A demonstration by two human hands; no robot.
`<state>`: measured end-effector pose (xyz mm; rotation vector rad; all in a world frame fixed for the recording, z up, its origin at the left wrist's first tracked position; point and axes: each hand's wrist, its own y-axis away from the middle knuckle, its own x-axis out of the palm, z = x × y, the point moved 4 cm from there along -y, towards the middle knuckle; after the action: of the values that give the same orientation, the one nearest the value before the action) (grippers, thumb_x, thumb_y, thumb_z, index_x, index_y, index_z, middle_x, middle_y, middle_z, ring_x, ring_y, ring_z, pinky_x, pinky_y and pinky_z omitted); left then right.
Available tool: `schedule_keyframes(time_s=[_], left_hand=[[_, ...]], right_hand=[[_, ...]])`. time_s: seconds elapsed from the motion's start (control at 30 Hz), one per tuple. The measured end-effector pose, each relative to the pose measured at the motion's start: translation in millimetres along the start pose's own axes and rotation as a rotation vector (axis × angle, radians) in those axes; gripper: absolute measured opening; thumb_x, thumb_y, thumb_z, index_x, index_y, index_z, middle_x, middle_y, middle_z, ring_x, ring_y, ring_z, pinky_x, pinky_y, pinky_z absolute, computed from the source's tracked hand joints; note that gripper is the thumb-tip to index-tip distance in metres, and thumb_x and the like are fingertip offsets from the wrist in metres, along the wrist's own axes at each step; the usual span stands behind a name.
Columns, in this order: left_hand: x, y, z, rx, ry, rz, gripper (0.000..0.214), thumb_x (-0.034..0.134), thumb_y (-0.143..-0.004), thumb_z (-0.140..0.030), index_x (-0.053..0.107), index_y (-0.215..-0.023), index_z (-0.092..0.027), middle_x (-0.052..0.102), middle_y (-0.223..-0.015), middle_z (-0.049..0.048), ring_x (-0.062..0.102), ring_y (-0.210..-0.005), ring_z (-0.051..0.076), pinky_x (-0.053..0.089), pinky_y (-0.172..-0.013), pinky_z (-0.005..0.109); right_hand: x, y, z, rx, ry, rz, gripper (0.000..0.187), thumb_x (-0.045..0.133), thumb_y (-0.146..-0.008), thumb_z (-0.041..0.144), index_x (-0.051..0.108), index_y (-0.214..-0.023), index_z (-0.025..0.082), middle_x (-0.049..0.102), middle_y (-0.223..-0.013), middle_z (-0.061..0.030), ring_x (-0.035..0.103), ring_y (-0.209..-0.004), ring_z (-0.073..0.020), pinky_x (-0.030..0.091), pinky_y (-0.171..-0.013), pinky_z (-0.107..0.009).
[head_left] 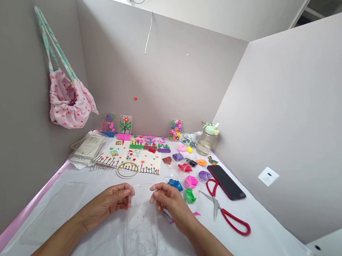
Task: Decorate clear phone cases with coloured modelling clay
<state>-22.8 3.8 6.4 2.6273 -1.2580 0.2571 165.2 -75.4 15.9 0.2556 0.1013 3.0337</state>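
Observation:
A clear phone case (pixel 140 233) lies in front of me, its far end between my two hands. My left hand (pixel 114 201) pinches its upper left edge, thumb and fingers pressed together. At the upper right corner, the thumb and forefinger of my right hand (pixel 168 200) close on the case's edge. Partly hidden behind my right hand is a thin dark tool (pixel 167 217), whose kind I cannot make out. Just beyond the case, a gold bangle (pixel 127 170) rests by decorated white cards (pixel 146 162).
To the right are red-handled scissors (pixel 215 203), a dark phone (pixel 226 182) and several wrapped clay lumps, including a green one (pixel 189 195). A jar (pixel 205 139) and decorated clear cases (pixel 126 124) stand along the back. A transparent sheet (pixel 53 211) lies left.

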Motion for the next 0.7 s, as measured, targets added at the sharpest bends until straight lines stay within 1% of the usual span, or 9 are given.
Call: schedule_keyframes(time_s=[0.13, 0.23, 0.33, 0.43, 0.5, 0.6, 0.67, 0.7], left_hand=[[1.2, -0.3, -1.1, -0.001, -0.009, -0.005, 0.031, 0.069, -0.087, -0.052, 0.068, -0.088, -0.021, 0.057, -0.080, 0.0019, 0.050, -0.076, 0.019, 0.045, -0.076, 0.030], [1.3, 0.4, -1.9, -0.002, -0.021, -0.016, 0.032, 0.070, -0.086, -0.052, 0.068, -0.087, -0.021, 0.057, -0.080, 0.0011, 0.051, -0.075, 0.018, 0.045, -0.076, 0.029], [-1.3, 0.8, -0.9, 0.006, -0.045, -0.037, 0.032, 0.070, -0.086, -0.053, 0.069, -0.090, -0.021, 0.057, -0.080, 0.0011, 0.052, -0.076, 0.018, 0.045, -0.078, 0.030], [-6.7, -0.7, 1.5, 0.027, -0.086, -0.078, 0.033, 0.070, -0.086, -0.053, 0.069, -0.098, -0.022, 0.057, -0.081, 0.0007, 0.053, -0.077, 0.018, 0.045, -0.079, 0.031], [-10.2, -3.0, 3.9, 0.045, -0.126, -0.106, 0.036, 0.071, -0.085, -0.054, 0.069, -0.099, -0.021, 0.056, -0.078, 0.0002, 0.054, -0.074, 0.018, 0.044, -0.077, 0.031], [-14.3, -7.5, 8.7, 0.073, -0.207, -0.152, 0.038, 0.072, -0.083, -0.056, 0.069, -0.096, -0.020, 0.057, -0.073, -0.0002, 0.054, -0.071, 0.019, 0.043, -0.071, 0.031], [-17.2, -9.9, 11.7, 0.108, -0.265, -0.208, 0.036, 0.073, -0.082, -0.054, 0.069, -0.094, -0.020, 0.061, -0.077, 0.0013, 0.056, -0.074, 0.020, 0.043, -0.073, 0.032], [-19.0, -10.6, 12.8, 0.132, -0.295, -0.247, 0.035, 0.075, -0.081, -0.052, 0.069, -0.093, -0.021, 0.063, -0.082, 0.0028, 0.058, -0.079, 0.022, 0.043, -0.076, 0.033]], right_hand=[[1.3, 1.1, -0.3, 0.010, 0.034, 0.020, 0.032, 0.077, -0.076, 0.043, 0.069, -0.094, 0.017, 0.071, -0.074, -0.0022, 0.047, -0.051, -0.0083, 0.034, -0.053, -0.023], [1.4, 1.6, -0.7, 0.000, 0.078, 0.022, 0.030, 0.074, -0.079, 0.043, 0.069, -0.096, 0.018, 0.073, -0.079, -0.0036, 0.049, -0.052, -0.0095, 0.037, -0.055, -0.025], [-2.4, -0.3, 1.0, -0.057, 0.137, -0.020, 0.030, 0.074, -0.079, 0.042, 0.068, -0.098, 0.019, 0.073, -0.083, -0.0036, 0.051, -0.054, -0.0110, 0.039, -0.056, -0.026], [-9.5, -2.4, 7.4, -0.142, 0.202, -0.100, 0.032, 0.072, -0.080, 0.042, 0.066, -0.103, 0.020, 0.071, -0.086, -0.0036, 0.053, -0.060, -0.0126, 0.042, -0.059, -0.028], [-13.3, -2.1, 15.5, -0.187, 0.243, -0.138, 0.034, 0.068, -0.082, 0.044, 0.064, -0.107, 0.020, 0.070, -0.089, -0.0048, 0.055, -0.062, -0.0137, 0.044, -0.062, -0.029], [-16.6, 0.8, 34.9, -0.222, 0.318, -0.142, 0.034, 0.065, -0.086, 0.044, 0.064, -0.109, 0.020, 0.072, -0.092, -0.0067, 0.059, -0.067, -0.0159, 0.047, -0.065, -0.031], [-19.5, 0.7, 52.5, -0.244, 0.390, -0.129, 0.033, 0.062, -0.089, 0.043, 0.063, -0.112, 0.020, 0.074, -0.096, -0.0079, 0.063, -0.074, -0.0179, 0.050, -0.072, -0.033], [-21.9, -1.3, 61.7, -0.258, 0.435, -0.124, 0.033, 0.060, -0.090, 0.043, 0.063, -0.113, 0.020, 0.074, -0.098, -0.0084, 0.065, -0.079, -0.0191, 0.051, -0.075, -0.034]])
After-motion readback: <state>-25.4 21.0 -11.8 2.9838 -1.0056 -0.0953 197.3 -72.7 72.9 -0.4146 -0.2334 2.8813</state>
